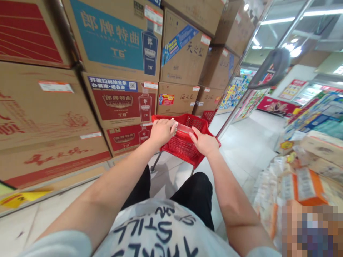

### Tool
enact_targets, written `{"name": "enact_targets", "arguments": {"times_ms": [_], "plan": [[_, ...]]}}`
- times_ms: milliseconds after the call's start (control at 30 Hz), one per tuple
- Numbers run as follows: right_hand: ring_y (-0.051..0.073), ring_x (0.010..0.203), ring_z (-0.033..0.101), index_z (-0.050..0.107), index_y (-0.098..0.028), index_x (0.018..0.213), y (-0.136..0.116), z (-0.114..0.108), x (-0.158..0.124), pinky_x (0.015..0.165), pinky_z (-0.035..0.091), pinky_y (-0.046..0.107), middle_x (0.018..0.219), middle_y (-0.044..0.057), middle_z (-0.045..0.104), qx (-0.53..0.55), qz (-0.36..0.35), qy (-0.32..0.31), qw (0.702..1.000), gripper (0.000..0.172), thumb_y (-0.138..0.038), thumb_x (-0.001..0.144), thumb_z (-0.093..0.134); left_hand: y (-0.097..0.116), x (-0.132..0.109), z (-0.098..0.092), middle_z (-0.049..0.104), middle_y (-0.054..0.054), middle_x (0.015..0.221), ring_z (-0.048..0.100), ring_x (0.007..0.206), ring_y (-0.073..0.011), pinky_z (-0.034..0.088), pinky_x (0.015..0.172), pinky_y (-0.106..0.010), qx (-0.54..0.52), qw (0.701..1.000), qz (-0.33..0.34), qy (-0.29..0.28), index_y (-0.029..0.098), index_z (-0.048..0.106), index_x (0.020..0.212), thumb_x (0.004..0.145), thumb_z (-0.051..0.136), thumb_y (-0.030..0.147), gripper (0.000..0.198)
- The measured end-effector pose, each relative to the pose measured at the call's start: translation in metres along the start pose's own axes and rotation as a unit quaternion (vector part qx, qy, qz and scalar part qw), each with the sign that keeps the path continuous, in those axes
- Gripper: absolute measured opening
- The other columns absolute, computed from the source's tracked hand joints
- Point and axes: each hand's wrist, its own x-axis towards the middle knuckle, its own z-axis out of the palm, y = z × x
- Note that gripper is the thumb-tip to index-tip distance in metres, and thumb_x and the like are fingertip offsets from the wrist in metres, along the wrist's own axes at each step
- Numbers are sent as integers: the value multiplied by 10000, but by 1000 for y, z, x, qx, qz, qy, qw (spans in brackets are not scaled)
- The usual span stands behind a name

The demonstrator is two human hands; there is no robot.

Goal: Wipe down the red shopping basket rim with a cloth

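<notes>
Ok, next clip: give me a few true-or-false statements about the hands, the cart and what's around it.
1. Both hands grip the cart handle. True: left hand and right hand are closed on it.
2. The shopping cart is blue. False: it is red.
3. Stacked cardboard boxes stand on the person's left. True.
4. The right hand holds a bottle. False: it holds only the handle.

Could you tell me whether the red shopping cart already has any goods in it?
No, the red shopping cart shows only bare mesh inside, while both hands hold its handle.
</notes>
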Motion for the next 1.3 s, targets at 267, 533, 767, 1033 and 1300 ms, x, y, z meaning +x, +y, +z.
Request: {"name": "enact_targets", "arguments": {"times_ms": [267,533,767,1033,1300], "plan": [[190,739,616,581,-270,1216,77,41,1,685,355,291,826,58,695,-47,69,159,984,438,-408,954,259,45,7,21,680,-84,887,602,878,-239,352,851,-415,-13,997,74,-3,216,643,1016,939,325,431,392],[191,749,539,671,-167,840,77,64,2,770,293,338,749,74,644,-19,117,291,949,378,-270,915,315,86,7,33,608,-115,1194,501,1161,-273,382,954,-436,-41,985,164,32,180,585,1146,936,364,291,324],[203,808,502,654,-183,857,60,69,2,812,258,376,785,67,631,10,126,324,938,347,-270,914,323,83,18,30,680,-122,1040,616,981,-276,434,878,-463,-41,995,86,8,179,649,1022,925,373,341,334],[205,814,487,643,-194,864,41,70,4,799,240,375,815,63,640,20,99,316,943,360,-292,924,302,75,21,26,650,-76,1147,555,1123,-246,416,932,-407,-62,979,191,-22,234,606,1121,923,387,346,316],[200,813,494,649,-192,898,44,71,2,813,239,384,833,55,655,30,99,326,940,354,-291,926,311,69,14,21,621,-77,1204,502,1188,-256,382,971,-430,-61,980,191,-8,245,588,1160,925,392,335,319]]}}
